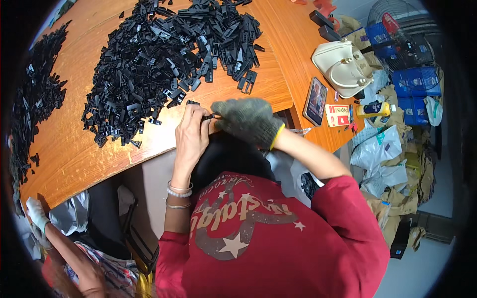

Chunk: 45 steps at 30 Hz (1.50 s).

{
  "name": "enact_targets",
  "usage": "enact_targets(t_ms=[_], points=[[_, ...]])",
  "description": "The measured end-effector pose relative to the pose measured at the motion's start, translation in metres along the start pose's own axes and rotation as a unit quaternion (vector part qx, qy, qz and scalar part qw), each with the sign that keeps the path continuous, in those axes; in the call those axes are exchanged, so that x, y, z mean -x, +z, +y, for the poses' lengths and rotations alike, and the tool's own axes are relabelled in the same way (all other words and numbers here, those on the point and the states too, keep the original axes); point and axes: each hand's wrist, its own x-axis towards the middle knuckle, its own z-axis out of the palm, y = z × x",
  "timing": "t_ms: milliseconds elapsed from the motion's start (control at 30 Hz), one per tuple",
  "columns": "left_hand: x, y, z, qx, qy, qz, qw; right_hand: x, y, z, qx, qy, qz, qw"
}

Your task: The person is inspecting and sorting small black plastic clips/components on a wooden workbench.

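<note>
At the table's near edge, my left hand (191, 131), bare with bracelets at the wrist, pinches a small black plastic part (210, 117). My right hand (248, 120) wears a dark knit glove with a yellow cuff. Its closed fingers meet the left fingertips at the same part. Much of the part is covered by my fingers, so its exact kind is hidden. Just beyond my hands spreads a large pile of black plastic parts (149, 64), some long and narrow, some short and clip-like.
Another black pile (37, 94) lies at the table's (74, 59) far left, near a co-worker's gloved hand (37, 212). On the right are a phone (316, 102), a cream handbag (342, 67) and a yellow bottle (375, 110). Plastic bags (380, 149) crowd the floor beyond.
</note>
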Motion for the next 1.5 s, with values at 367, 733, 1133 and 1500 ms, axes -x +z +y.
enact_targets(t_ms=[367,733,1133,1500], points=[[0.009,-0.008,0.006,0.535,-0.224,-0.161,0.798,0.055,0.002,0.011,-0.684,0.085,0.039,0.723],[-0.005,0.009,0.04,0.436,-0.309,-0.118,0.837,0.065,0.003,0.019,-0.729,0.178,-0.008,0.661],[-0.032,0.067,0.028,0.138,-0.133,-0.099,0.976,0.198,-0.046,0.052,-0.209,0.374,0.215,0.878],[-0.064,0.098,0.015,-0.19,0.114,-0.026,0.975,0.23,-0.075,0.056,0.006,0.384,-0.194,0.903]])
